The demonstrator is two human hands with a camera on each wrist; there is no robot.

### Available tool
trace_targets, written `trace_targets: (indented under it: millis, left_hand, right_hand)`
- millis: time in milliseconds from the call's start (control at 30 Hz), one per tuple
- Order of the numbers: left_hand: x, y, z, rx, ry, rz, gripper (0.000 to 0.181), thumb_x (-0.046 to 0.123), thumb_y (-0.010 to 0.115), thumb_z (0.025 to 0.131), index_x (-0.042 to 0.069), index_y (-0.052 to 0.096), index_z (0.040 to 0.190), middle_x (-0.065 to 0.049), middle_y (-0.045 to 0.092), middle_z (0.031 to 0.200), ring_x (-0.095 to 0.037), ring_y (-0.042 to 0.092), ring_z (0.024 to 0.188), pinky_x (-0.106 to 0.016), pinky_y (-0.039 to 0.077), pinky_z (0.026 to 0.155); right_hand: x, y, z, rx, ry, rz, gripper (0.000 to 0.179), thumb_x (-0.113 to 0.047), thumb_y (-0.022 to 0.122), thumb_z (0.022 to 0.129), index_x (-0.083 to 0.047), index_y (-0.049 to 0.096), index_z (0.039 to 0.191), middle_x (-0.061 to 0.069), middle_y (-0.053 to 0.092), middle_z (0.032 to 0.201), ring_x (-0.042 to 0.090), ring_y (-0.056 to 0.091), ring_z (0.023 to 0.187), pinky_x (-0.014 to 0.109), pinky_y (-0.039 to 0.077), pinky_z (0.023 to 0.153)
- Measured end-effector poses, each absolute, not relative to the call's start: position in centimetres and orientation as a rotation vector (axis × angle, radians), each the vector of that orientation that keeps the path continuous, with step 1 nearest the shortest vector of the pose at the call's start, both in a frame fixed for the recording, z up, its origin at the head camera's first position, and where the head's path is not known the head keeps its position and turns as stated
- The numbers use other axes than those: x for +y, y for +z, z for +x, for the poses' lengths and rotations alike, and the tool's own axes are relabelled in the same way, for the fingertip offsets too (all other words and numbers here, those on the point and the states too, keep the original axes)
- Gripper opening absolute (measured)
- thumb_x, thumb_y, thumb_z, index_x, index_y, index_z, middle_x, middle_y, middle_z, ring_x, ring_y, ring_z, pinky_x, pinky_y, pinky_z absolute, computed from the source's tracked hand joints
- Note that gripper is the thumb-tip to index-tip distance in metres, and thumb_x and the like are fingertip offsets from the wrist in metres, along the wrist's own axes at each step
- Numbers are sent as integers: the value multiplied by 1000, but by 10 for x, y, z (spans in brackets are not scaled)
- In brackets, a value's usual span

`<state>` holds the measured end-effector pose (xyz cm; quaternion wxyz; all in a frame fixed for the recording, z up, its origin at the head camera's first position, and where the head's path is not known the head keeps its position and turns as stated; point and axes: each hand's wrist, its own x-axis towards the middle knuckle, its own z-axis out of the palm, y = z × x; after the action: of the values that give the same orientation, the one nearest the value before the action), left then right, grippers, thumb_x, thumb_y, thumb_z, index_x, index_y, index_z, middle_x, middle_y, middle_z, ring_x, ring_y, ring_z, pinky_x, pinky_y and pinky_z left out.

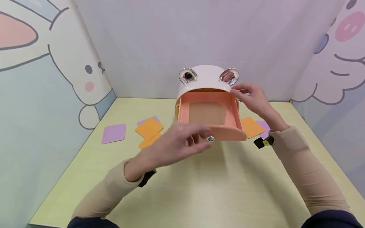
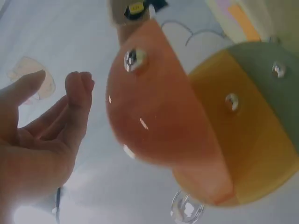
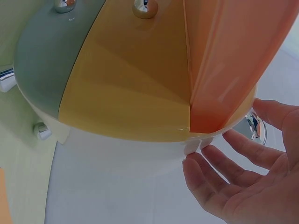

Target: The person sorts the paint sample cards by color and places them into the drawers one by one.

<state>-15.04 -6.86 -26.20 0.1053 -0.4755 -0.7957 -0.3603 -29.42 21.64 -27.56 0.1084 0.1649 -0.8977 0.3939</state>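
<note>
A rounded white drawer box [image 1: 208, 74] with silver ring eyes stands at the back of the table. Its top peach drawer [image 1: 228, 133] is pulled far out, showing a tan rectangle [image 1: 207, 113] on its floor. My left hand [image 1: 179, 144] hovers by the drawer's silver knob [image 1: 210, 138], thumb and fingers apart; the left wrist view shows a gap between hand and drawer front. Against the box's right side rest the fingertips of my right hand [image 3: 247, 172], fingers loosely bent, beside one ring eye [image 1: 229, 76]. Below are a yellow drawer [image 3: 126, 79] and a grey-green drawer [image 3: 51, 56], both closed.
On the left of the table lie a purple card [image 1: 113, 133] and overlapping orange cards [image 1: 149, 128] with another purple one. An orange card [image 1: 252, 127] and a purple card [image 1: 263, 126] lie right of the box. Cartoon-printed panels [image 1: 94, 79] border the table.
</note>
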Motion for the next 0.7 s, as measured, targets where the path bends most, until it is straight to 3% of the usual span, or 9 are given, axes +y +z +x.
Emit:
trace_targets:
  millis: [133, 267, 433, 700]
  left_hand:
    - [-55, -287, -142, -2578, -1337, -1290, 21, 22, 68, 90, 8, 67, 106, 0, 71, 88, -1, 63, 74, -15, 53, 67]
    - [-46, -310, -138, -2764, -1779, -1040, 22, 29, 64, 93, 11, 68, 105, -1, 72, 87, -6, 68, 71, -27, 58, 66]
    - [-39, -330, -141, -2629, -2434, -746, 29, 26, 60, 96, 1, 65, 111, -15, 72, 94, -21, 72, 71, -39, 60, 70]
    - [-24, -338, -150, -2212, -2885, -574, 33, 26, 57, 98, -5, 56, 110, -35, 65, 107, -20, 73, 75, -43, 58, 80]
  right_hand:
    - [216, -276, -293, -2634, 1169, 481, 43, -42, 59, 94, -8, 66, 119, 14, 66, 115, 20, 58, 102, 11, 46, 72]
    - [215, -277, -292, -2634, 1166, 485, 43, -42, 59, 94, -8, 66, 119, 14, 66, 115, 21, 59, 102, 10, 47, 71]
    - [216, -277, -292, -2644, 1172, 486, 44, -42, 58, 94, -7, 65, 121, 15, 66, 116, 23, 59, 104, 10, 46, 71]
    - [216, -276, -293, -2633, 1159, 478, 44, -42, 58, 94, -8, 65, 120, 16, 66, 116, 23, 58, 104, 11, 46, 71]
